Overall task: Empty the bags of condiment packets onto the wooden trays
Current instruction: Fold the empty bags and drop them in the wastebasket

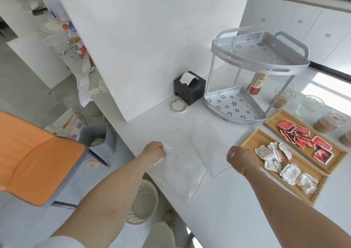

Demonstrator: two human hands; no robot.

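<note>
Bags: two clear zip bags [209, 149] lie flat on the counter.
Your left hand [154, 151]: fingers curled — pinching the near bag [178, 173].
Your right hand [241, 159]: fisted — whether it grips anything, can't tell.

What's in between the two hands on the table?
In the head view, two empty clear plastic bags lie flat on the white counter between the left hand and the right hand. The left hand pinches the nearer one.

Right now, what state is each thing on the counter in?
Near bag: empty, flat, left hand pinching its corner.
Far bag: empty, flat.
Near tray: holds white packets.
Far tray: holds red packets.
Right hand: curled, holding nothing visible.
Rack: upright, shelves bare.
</note>
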